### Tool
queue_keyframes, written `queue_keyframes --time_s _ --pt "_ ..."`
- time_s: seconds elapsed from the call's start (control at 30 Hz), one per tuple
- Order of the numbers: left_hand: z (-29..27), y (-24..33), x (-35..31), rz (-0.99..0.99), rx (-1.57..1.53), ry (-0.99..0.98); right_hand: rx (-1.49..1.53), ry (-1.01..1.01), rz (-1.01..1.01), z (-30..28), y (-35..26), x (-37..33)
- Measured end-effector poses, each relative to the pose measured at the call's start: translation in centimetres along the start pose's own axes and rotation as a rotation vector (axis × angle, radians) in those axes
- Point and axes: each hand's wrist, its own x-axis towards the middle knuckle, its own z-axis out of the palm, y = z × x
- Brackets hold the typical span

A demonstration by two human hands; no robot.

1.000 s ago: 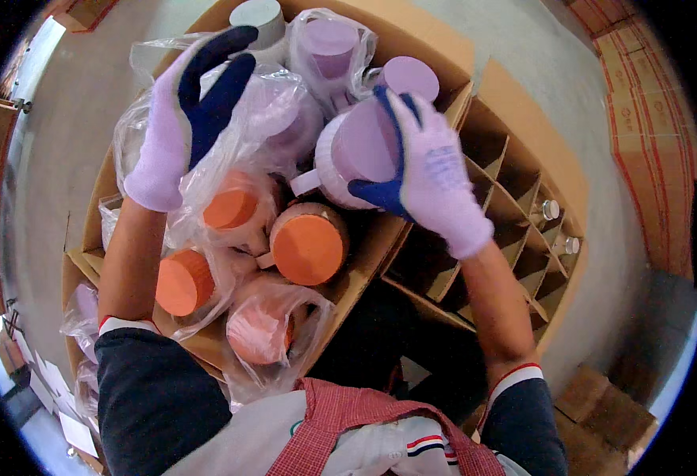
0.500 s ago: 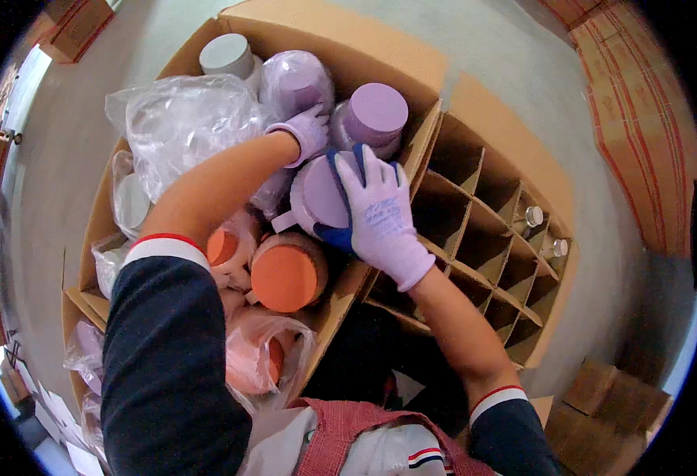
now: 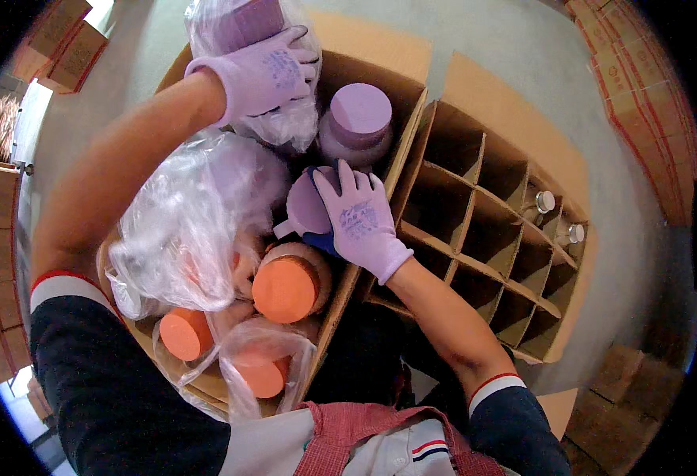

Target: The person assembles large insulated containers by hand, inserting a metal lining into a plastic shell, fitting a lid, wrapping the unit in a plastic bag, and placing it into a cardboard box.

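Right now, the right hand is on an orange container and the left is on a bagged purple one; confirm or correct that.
One colour is wrong: in the head view, the right hand is on a purple container. The left hand is on a bagged purple one.

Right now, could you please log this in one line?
left hand: holds plastic-bagged purple container; right hand: grips purple handled jug; at right: divided brown cardboard box
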Motion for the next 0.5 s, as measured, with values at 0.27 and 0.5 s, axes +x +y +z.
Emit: queue_keyframes --time_s 0.27,0.5 --pt "9.4 7.3 1.5 0.149 0.136 -0.258 0.177 0.21 -0.062 -3.4 -1.0 -1.1" --pt "4.3 4.5 5.0 -0.527 -0.531 0.005 0.165 0.249 -0.163 -6.9 -1.4 -1.4"
